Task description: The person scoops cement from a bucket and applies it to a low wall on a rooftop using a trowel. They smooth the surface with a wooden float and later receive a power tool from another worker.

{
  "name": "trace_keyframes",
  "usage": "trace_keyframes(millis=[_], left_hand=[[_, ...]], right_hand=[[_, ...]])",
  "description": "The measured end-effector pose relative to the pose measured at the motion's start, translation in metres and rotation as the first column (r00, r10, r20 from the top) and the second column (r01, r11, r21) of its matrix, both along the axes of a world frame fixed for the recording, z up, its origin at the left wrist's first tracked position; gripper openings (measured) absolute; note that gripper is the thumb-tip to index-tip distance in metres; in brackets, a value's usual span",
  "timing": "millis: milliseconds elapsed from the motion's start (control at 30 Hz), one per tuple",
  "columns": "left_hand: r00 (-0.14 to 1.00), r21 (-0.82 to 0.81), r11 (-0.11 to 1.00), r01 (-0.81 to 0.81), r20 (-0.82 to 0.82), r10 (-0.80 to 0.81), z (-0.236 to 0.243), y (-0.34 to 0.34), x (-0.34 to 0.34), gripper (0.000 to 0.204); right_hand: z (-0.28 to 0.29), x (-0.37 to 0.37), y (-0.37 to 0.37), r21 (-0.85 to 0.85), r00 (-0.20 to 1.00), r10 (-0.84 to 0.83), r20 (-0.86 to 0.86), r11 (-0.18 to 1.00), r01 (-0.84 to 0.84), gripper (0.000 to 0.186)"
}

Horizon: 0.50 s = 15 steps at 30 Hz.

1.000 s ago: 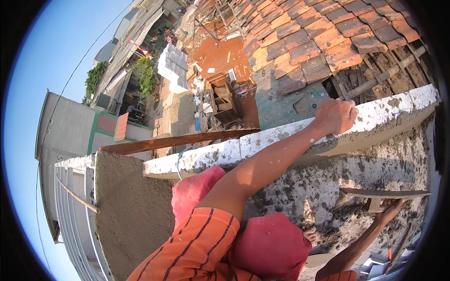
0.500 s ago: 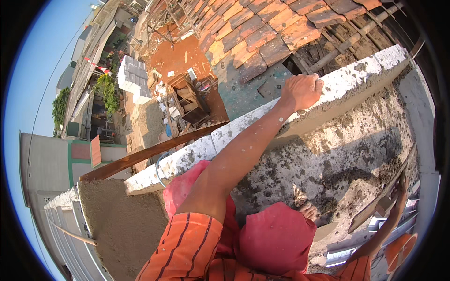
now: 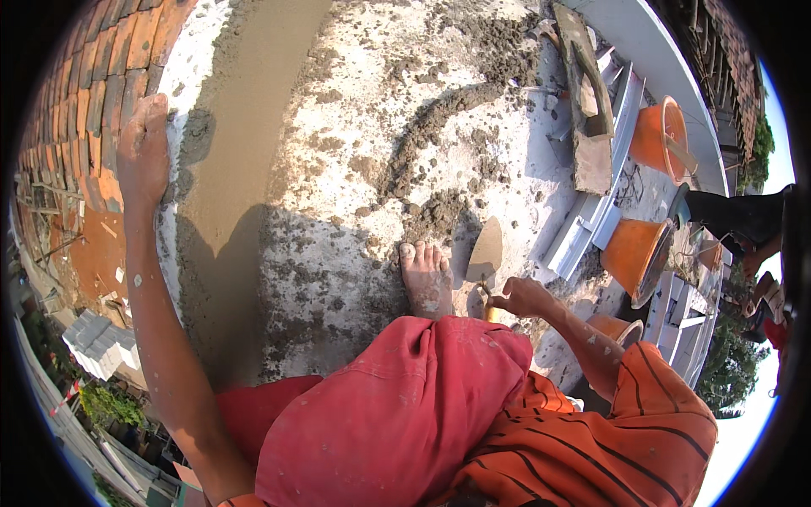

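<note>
My left hand (image 3: 144,156) is closed over the white top edge of the low wall (image 3: 196,52), at the left, with its arm stretched far forward. Close by my right knee, my right hand (image 3: 525,298) has thumb and index finger apart. Its fingertips are at the yellow handle of a pointed trowel (image 3: 486,247), which they partly cover. The trowel's blade lies on the mortar-spotted white slab (image 3: 338,169), beside my bare foot (image 3: 427,279). A long mortar-coated float (image 3: 594,171) with a raised grip rests farther up, on the right, with no hand on it.
Smooth wet mortar (image 3: 253,101) runs along the wall's inner side. Orange buckets (image 3: 629,253) and pale metal profiles (image 3: 583,232) stand or lie at the right. Another person's dark-clothed limb (image 3: 731,213) shows at the far right. Roof tiles (image 3: 110,93) and a drop lie beyond the wall.
My view has swung right. The right hand has left the float and come to the trowel's handle. My left hand remains on the wall's top.
</note>
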State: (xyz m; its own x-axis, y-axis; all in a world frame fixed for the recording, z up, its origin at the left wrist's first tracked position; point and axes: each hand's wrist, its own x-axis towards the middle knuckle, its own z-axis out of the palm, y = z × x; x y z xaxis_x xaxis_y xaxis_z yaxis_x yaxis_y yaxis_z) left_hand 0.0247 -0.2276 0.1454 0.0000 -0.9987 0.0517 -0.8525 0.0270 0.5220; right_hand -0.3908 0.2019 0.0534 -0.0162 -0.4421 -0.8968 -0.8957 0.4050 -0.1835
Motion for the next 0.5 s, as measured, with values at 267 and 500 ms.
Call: trace_keyframes(millis=[267, 500], left_hand=[[0.995, 0.094, 0.995, -0.02, 0.097, 0.011, 0.014, 0.004, -0.002, 0.051], [0.998, 0.035, 0.997, 0.064, -0.011, -0.064, 0.01, 0.004, 0.001, 0.046]], right_hand=[[0.003, 0.013, 0.002, -0.242, 0.815, -0.446, 0.369, 0.801, 0.547, 0.038], [0.004, -0.115, -0.277, -0.857, 0.888, -0.424, -0.179, 0.511, 0.071, 0.041]])
